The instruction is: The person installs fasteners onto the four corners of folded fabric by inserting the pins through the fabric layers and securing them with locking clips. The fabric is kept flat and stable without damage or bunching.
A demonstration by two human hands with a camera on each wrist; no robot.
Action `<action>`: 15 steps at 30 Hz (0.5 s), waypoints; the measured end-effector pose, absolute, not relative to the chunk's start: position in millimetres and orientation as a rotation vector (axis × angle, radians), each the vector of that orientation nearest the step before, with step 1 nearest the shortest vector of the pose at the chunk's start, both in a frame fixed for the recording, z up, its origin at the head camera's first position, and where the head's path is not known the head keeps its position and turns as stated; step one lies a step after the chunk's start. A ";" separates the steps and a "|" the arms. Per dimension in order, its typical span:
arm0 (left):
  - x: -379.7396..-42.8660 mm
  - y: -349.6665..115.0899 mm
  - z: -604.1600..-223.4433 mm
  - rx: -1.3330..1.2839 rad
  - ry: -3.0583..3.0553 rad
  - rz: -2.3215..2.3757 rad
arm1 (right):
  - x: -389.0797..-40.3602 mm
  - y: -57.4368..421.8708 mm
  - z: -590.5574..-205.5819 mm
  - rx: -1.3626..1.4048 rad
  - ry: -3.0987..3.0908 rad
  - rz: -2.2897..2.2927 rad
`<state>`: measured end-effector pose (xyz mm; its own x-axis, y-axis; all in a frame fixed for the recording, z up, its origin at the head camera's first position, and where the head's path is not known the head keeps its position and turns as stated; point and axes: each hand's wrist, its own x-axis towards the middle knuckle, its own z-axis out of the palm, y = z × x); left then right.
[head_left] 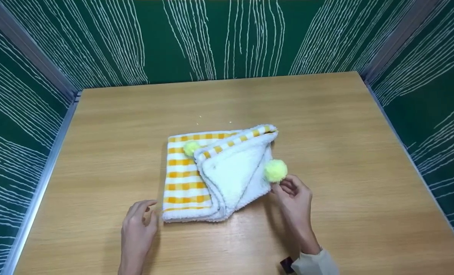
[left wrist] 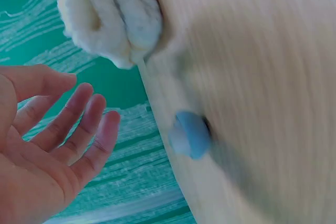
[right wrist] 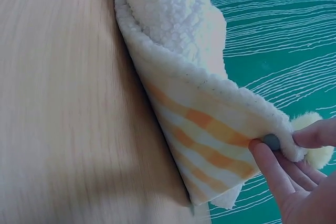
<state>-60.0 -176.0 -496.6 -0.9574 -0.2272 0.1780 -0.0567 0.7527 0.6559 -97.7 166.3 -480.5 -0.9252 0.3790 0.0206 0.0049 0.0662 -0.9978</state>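
A folded blanket (head_left: 187,175) lies on the table, one side yellow-and-white checked, the other white fleece. Its upper right part is turned back with the fleece showing. One yellow-green pompom (head_left: 191,148) sits on the checked side, and another pompom (head_left: 276,170) hangs at the right corner. My right hand (head_left: 295,198) pinches that corner and holds it raised; a small round grey piece (right wrist: 271,141) shows at the fingertips in the right wrist view. Beside the blanket's lower left edge, my left hand (head_left: 138,225) has relaxed, slightly bent fingers and holds nothing.
The wooden table (head_left: 116,126) is bordered by green panels (head_left: 242,38) with white streaks and by metal rails. A few tiny pale crumbs (head_left: 230,122) lie behind the blanket. In the left wrist view, a small blue-grey rounded thing (left wrist: 191,135) is on the wood.
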 end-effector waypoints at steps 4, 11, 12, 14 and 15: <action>-54.9 -187.7 -499.7 0.270 -2.774 -0.970 | -97.6 166.9 -482.5 -0.368 -2.061 1.950; -46.8 -202.8 -505.4 0.386 -2.959 -0.968 | -96.8 167.6 -484.1 -0.307 -2.025 1.966; -46.7 -203.7 -506.2 0.411 -2.979 -0.962 | -96.7 167.7 -484.1 -0.307 -2.025 1.964; -46.7 -205.0 -507.7 0.464 -3.014 -0.960 | -96.3 167.8 -483.7 -0.310 -2.027 1.955; -47.0 -205.4 -508.4 0.484 -3.028 -0.961 | -96.0 168.0 -483.5 -0.310 -2.028 1.954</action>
<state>-47.0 -205.4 -508.4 -0.9522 -0.2620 -0.1572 -0.3047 0.7762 0.5520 -96.0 168.0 -483.5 -0.9294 0.3623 0.0699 -0.0564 0.0479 -0.9973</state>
